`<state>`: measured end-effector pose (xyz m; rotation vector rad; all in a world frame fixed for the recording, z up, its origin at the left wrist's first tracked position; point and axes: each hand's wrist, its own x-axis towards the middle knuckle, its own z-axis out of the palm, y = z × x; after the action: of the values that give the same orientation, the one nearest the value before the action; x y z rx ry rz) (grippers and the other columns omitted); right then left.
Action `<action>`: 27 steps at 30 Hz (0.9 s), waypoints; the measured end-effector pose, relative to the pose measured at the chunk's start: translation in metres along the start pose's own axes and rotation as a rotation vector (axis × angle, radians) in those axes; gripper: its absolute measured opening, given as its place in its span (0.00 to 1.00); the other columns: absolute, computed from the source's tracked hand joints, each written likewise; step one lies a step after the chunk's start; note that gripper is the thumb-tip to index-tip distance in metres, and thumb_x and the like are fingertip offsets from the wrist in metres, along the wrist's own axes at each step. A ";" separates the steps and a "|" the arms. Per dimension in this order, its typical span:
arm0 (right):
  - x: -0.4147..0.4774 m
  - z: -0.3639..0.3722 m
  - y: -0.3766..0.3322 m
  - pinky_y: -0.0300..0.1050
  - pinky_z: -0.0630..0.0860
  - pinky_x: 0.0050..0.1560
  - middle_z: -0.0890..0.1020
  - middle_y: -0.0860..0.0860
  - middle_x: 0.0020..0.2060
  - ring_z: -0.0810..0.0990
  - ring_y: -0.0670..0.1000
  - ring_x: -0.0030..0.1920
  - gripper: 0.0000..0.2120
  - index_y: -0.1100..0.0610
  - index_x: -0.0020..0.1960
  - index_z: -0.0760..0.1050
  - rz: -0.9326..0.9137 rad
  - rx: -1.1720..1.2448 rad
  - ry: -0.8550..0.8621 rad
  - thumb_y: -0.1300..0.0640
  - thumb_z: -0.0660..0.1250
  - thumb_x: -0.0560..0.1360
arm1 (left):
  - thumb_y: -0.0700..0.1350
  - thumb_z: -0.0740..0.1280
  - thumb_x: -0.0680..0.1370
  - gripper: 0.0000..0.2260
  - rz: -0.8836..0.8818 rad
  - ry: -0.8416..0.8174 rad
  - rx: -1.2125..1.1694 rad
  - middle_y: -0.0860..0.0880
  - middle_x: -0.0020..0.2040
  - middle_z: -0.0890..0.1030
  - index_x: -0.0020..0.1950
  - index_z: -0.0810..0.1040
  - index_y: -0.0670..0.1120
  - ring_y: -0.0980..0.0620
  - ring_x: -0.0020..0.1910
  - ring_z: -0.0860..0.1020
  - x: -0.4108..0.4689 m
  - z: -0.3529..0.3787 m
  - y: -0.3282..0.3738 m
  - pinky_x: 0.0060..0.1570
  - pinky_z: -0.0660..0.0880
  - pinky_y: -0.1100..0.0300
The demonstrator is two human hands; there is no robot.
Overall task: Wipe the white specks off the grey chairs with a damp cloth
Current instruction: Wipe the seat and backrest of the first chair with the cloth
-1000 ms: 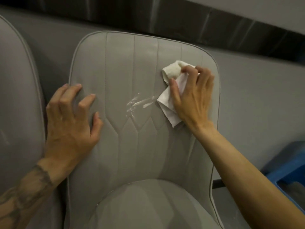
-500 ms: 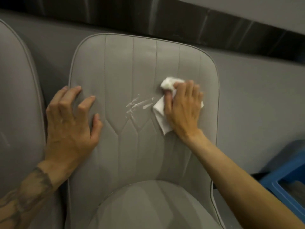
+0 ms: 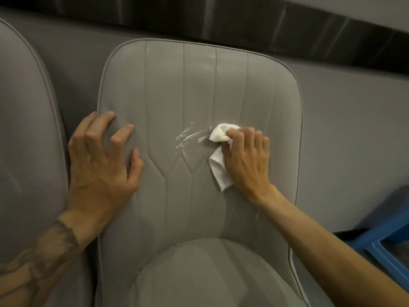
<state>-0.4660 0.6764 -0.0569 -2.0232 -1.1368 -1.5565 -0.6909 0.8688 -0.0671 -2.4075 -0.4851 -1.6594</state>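
A second chair point(image 3: 26, 140) stands at far left. The left hand point(image 3: 99, 165), fingers spread wide and holding nothing, braces against the left edge of the grey chair point(image 3: 199, 85) backrest. White smears point(image 3: 188, 138) mark the backrest centre. Just right of them, touching their end, the right hand point(image 3: 247, 160) grips a bunched cloth point(image 3: 218, 134) pressed to the backrest. A blue crate point(image 3: 394, 235) sits at lower right.

Backrest point(image 3: 199, 85) bare above the smear point(image 3: 188, 138); left hand point(image 3: 101, 160) blocks its left side.
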 end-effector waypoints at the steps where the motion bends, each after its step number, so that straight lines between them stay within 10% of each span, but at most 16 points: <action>1: 0.012 -0.001 0.009 0.52 0.65 0.45 0.77 0.59 0.44 0.75 0.59 0.43 0.06 0.57 0.54 0.71 0.003 -0.024 0.013 0.57 0.65 0.79 | 0.47 0.63 0.83 0.19 -0.001 -0.001 -0.001 0.32 0.72 0.70 0.71 0.72 0.39 0.28 0.74 0.68 0.000 0.000 0.001 0.76 0.62 0.39; 7: 0.106 0.005 0.031 0.49 0.69 0.47 0.78 0.57 0.46 0.77 0.58 0.46 0.11 0.59 0.53 0.75 0.374 -0.056 0.319 0.52 0.60 0.82 | 0.46 0.64 0.83 0.19 -0.004 0.006 0.000 0.32 0.72 0.70 0.71 0.72 0.40 0.28 0.74 0.68 0.001 0.000 0.000 0.76 0.61 0.40; 13: -0.020 -0.006 0.001 0.52 0.67 0.45 0.77 0.59 0.46 0.74 0.59 0.43 0.08 0.56 0.56 0.68 -0.018 0.051 -0.074 0.58 0.65 0.80 | 0.47 0.63 0.83 0.19 -0.005 0.001 0.002 0.32 0.73 0.69 0.71 0.71 0.41 0.29 0.74 0.67 0.000 -0.001 0.001 0.76 0.62 0.39; 19: 0.086 0.005 0.027 0.51 0.69 0.46 0.77 0.58 0.46 0.73 0.57 0.46 0.08 0.58 0.54 0.71 0.351 0.009 0.319 0.53 0.60 0.82 | 0.46 0.64 0.82 0.18 -0.013 0.000 0.017 0.32 0.73 0.70 0.71 0.72 0.40 0.29 0.74 0.68 -0.001 -0.001 0.002 0.77 0.60 0.41; 27: -0.010 0.012 -0.001 0.52 0.68 0.44 0.78 0.58 0.46 0.71 0.58 0.43 0.11 0.56 0.56 0.69 -0.066 0.043 0.027 0.60 0.69 0.77 | 0.46 0.64 0.83 0.19 -0.010 -0.002 0.017 0.32 0.73 0.70 0.71 0.71 0.40 0.28 0.74 0.68 0.000 -0.002 0.002 0.77 0.60 0.41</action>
<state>-0.4600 0.6818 -0.0706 -1.9489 -1.2280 -1.5722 -0.6918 0.8669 -0.0667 -2.3992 -0.5108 -1.6501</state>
